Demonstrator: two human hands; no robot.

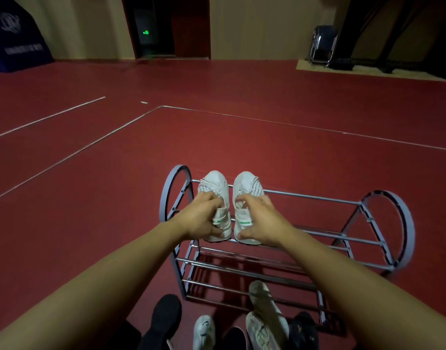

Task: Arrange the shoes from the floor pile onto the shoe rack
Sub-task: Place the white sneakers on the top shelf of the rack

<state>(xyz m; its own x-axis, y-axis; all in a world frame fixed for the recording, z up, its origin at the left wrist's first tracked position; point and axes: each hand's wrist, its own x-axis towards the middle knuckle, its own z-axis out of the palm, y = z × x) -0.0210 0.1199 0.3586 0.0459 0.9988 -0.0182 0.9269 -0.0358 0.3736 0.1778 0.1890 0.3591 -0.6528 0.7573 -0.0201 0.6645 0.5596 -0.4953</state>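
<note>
A grey metal shoe rack [383, 215] with round end frames stands on the red floor. Two white sneakers with green heel stripes rest side by side on the left end of its top tier, toes pointing away. My left hand [199, 218] grips the left white sneaker [215, 184] around its collar and heel. My right hand [261, 221] grips the right white sneaker [248, 184] the same way. The floor pile lies in front of the rack: a black shoe [163, 319], a small white shoe [204, 332], a worn white shoe [264, 306] and another black shoe [304, 332].
The rack's lower tiers [242, 271] hold nothing. White lines [90, 145] cross the floor. A folded metal chair [323, 44] stands on a beige mat at the back right, a dark doorway [151, 29] at the back, a blue object [14, 39] at the far left.
</note>
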